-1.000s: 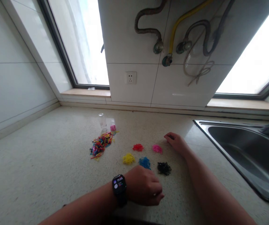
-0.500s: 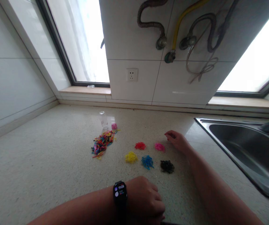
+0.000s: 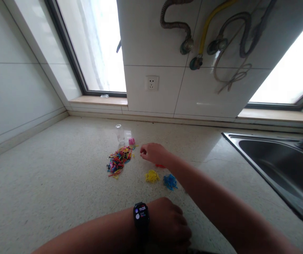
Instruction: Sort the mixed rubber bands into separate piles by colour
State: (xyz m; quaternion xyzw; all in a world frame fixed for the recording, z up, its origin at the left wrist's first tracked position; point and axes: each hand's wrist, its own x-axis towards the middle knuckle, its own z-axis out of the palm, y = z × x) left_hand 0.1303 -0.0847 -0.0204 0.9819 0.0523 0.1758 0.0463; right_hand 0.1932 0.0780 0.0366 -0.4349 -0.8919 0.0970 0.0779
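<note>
My right hand point(image 3: 153, 153) hovers over the counter, just right of the mixed pile of small coloured rubber bands point(image 3: 119, 160). Its fingers are curled, with a gap between thumb and forefinger and nothing visible in it. My left hand point(image 3: 168, 222), with a black watch point(image 3: 141, 213) on the wrist, rests closed at the near edge; nothing shows in it. Sorted bands lie under and near my right forearm: a yellow heap point(image 3: 152, 176), a blue heap point(image 3: 170, 182) and a partly covered red heap point(image 3: 160, 165). My forearm hides the pink and black heaps.
A clear plastic container point(image 3: 120, 134) stands behind the mixed pile, beside a pink cap point(image 3: 131, 141). The steel sink point(image 3: 262, 183) is set into the counter at the right. Behind is a tiled wall with a socket point(image 3: 152, 83), hoses and valves.
My right hand has swung left from beside the pink heap to near the mixed pile, its forearm now covering the pink and black heaps. My left hand stays resting. The view has shifted slightly.
</note>
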